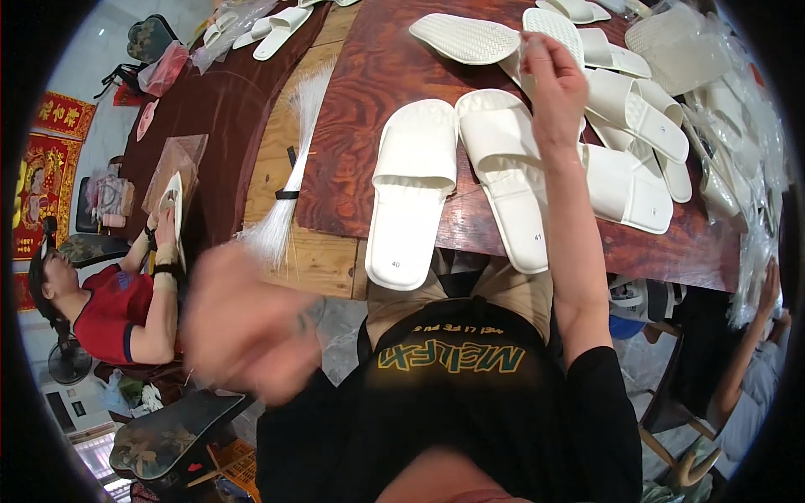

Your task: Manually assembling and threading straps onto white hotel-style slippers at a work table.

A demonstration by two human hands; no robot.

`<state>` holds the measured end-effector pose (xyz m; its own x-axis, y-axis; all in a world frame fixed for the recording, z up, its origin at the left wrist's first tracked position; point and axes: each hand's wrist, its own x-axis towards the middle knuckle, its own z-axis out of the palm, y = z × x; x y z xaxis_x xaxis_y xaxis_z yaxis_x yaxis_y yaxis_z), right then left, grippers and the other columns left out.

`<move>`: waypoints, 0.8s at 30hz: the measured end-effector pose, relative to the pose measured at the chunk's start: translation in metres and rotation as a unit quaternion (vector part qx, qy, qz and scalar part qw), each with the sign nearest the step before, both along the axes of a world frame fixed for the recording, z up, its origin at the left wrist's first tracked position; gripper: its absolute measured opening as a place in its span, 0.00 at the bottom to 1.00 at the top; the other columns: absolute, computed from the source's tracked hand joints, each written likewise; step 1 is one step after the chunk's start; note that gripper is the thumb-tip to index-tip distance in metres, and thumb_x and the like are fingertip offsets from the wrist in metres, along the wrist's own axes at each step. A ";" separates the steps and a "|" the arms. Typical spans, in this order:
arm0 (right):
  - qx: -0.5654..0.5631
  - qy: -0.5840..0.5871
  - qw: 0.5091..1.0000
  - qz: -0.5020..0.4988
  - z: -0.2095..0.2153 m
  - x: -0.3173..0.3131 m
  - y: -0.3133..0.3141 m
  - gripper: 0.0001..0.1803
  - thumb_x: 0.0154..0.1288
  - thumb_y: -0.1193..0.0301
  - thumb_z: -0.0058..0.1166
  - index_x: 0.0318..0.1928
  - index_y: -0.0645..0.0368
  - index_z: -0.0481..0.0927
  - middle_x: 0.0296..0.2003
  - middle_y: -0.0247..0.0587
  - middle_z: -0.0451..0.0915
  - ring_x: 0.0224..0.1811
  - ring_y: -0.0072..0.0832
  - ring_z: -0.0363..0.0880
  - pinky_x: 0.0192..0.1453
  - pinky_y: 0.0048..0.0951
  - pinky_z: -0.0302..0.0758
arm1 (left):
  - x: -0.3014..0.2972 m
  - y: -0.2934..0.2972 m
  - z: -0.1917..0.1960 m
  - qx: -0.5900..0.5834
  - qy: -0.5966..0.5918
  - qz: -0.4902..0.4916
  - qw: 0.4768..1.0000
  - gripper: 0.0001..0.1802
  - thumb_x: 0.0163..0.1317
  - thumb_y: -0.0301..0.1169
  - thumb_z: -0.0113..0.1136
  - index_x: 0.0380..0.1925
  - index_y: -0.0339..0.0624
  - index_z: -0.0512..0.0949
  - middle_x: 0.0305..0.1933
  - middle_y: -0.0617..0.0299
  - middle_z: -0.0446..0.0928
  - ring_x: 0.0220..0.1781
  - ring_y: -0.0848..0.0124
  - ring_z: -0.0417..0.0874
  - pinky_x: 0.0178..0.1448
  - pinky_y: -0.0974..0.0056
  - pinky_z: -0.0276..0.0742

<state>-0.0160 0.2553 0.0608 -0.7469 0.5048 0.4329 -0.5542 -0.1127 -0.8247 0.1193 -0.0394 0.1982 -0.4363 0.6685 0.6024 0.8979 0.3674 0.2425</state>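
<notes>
Two white slippers lie side by side at the table's near edge, soles down: a left one [412, 201] and a right one [507, 168], partly behind my forearm. My right hand [557, 88] is over the far side of them, its fingers pinched together beside a slipper lying sole up [465, 38]. Whatever the fingertips hold is too small to make out. Off the table's near-left corner, close to the camera, my left hand [251, 327] is smeared by motion, so its fingers cannot be read.
More white slippers [633, 189] are piled at the right, beside clear plastic bags [683, 46]. A bundle of thin white ties [289, 180] lies left. One person in red [126, 310] holds a slipper at a dark-covered table [210, 101]; another person's arm [746, 352] is at right.
</notes>
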 end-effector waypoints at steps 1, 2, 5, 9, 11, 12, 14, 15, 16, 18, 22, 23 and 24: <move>0.006 0.003 1.000 -0.007 0.003 0.006 0.006 0.10 0.65 0.69 0.53 0.40 0.63 0.81 0.27 0.25 0.75 0.29 0.10 0.69 0.34 0.13 0.65 | 0.002 0.028 -0.036 0.020 -0.047 0.114 0.992 0.21 0.48 0.38 0.68 0.37 0.33 0.78 0.23 0.56 0.73 0.22 0.62 0.72 0.28 0.58 0.66; 0.024 0.026 0.999 -0.008 0.005 0.013 0.012 0.10 0.65 0.69 0.53 0.39 0.63 0.81 0.28 0.25 0.76 0.30 0.10 0.69 0.34 0.12 0.66 | -0.010 0.047 -0.068 -0.009 -0.150 0.140 0.979 0.25 0.46 0.39 0.70 0.38 0.30 0.77 0.24 0.50 0.75 0.25 0.57 0.76 0.28 0.59 0.70; 0.164 -0.020 0.985 -0.049 0.000 0.043 0.026 0.07 0.63 0.72 0.55 0.38 0.64 0.80 0.30 0.33 0.78 0.31 0.18 0.73 0.37 0.19 0.70 | -0.036 0.075 -0.138 -0.139 -0.214 0.298 0.920 0.37 0.48 0.58 0.63 0.34 0.26 0.77 0.24 0.45 0.78 0.27 0.50 0.81 0.31 0.55 0.77; 0.430 -0.032 0.895 -0.116 -0.013 0.092 0.035 0.05 0.60 0.80 0.53 0.37 0.66 0.78 0.33 0.43 0.78 0.35 0.33 0.76 0.42 0.27 0.72 | -0.063 0.107 -0.170 -0.089 -0.240 0.312 0.915 0.39 0.44 0.65 0.60 0.20 0.31 0.80 0.21 0.44 0.78 0.26 0.53 0.82 0.30 0.55 0.76; 0.423 -0.054 0.895 -0.132 -0.022 0.115 0.034 0.04 0.60 0.81 0.52 0.36 0.67 0.78 0.34 0.44 0.78 0.37 0.34 0.76 0.43 0.27 0.72 | -0.070 0.126 -0.168 -0.087 -0.236 0.339 0.906 0.34 0.49 0.60 0.59 0.20 0.31 0.80 0.20 0.45 0.78 0.26 0.53 0.82 0.30 0.55 0.76; 0.401 -0.045 0.904 -0.143 -0.026 0.125 0.033 0.04 0.60 0.81 0.52 0.36 0.67 0.78 0.34 0.44 0.78 0.38 0.34 0.76 0.44 0.28 0.72 | -0.072 0.133 -0.168 -0.099 -0.247 0.356 0.896 0.34 0.49 0.60 0.59 0.20 0.31 0.80 0.20 0.45 0.78 0.26 0.53 0.82 0.30 0.55 0.76; 0.401 -0.090 0.894 -0.177 -0.034 0.145 0.035 0.04 0.60 0.82 0.53 0.36 0.67 0.78 0.34 0.44 0.77 0.38 0.33 0.76 0.43 0.28 0.72 | -0.075 0.145 -0.168 -0.073 -0.226 0.309 0.921 0.22 0.55 0.46 0.56 0.23 0.35 0.80 0.24 0.48 0.79 0.28 0.55 0.83 0.29 0.55 0.77; 0.408 -0.086 0.885 -0.206 -0.037 0.154 0.038 0.04 0.60 0.82 0.53 0.36 0.66 0.78 0.35 0.43 0.77 0.37 0.33 0.76 0.43 0.28 0.72 | -0.077 0.143 -0.169 -0.180 -0.149 0.260 0.937 0.10 0.56 0.33 0.52 0.24 0.41 0.80 0.27 0.52 0.79 0.30 0.57 0.83 0.30 0.56 0.78; 0.390 -0.074 0.894 -0.206 -0.039 0.164 0.043 0.04 0.60 0.81 0.53 0.36 0.65 0.78 0.35 0.43 0.77 0.37 0.33 0.76 0.42 0.27 0.72 | -0.078 0.140 -0.170 -0.168 -0.148 0.298 0.928 0.08 0.54 0.31 0.52 0.23 0.46 0.81 0.29 0.55 0.78 0.32 0.59 0.83 0.31 0.58 0.78; 0.390 -0.099 0.886 -0.228 -0.043 0.180 0.057 0.04 0.60 0.81 0.53 0.36 0.64 0.79 0.35 0.43 0.77 0.37 0.32 0.76 0.42 0.27 0.72 | -0.079 0.111 -0.167 -0.024 -0.133 0.252 0.958 0.15 0.63 0.36 0.47 0.23 0.37 0.74 0.25 0.47 0.75 0.29 0.52 0.78 0.36 0.51 0.72; 0.451 -0.125 0.839 -0.278 -0.039 0.197 0.097 0.06 0.58 0.81 0.54 0.37 0.63 0.79 0.35 0.45 0.77 0.38 0.37 0.77 0.42 0.30 0.73 | -0.105 0.006 -0.144 0.086 -0.147 0.228 0.959 0.15 0.65 0.31 0.40 0.28 0.32 0.74 0.23 0.52 0.73 0.24 0.68 0.70 0.30 0.61 0.66; 0.461 -0.140 0.832 -0.276 -0.037 0.199 0.105 0.07 0.58 0.80 0.54 0.39 0.62 0.79 0.35 0.46 0.77 0.40 0.39 0.76 0.44 0.33 0.72 | -0.122 -0.025 -0.138 0.112 -0.174 0.242 0.948 0.16 0.66 0.32 0.41 0.31 0.30 0.75 0.25 0.55 0.75 0.27 0.73 0.68 0.30 0.64 0.64; 0.472 -0.150 0.825 -0.273 -0.035 0.198 0.113 0.08 0.59 0.79 0.53 0.40 0.61 0.79 0.36 0.46 0.77 0.41 0.40 0.76 0.45 0.34 0.72 | -0.140 -0.055 -0.134 0.084 -0.156 0.287 0.941 0.18 0.66 0.35 0.43 0.32 0.29 0.75 0.25 0.55 0.75 0.27 0.72 0.69 0.30 0.63 0.65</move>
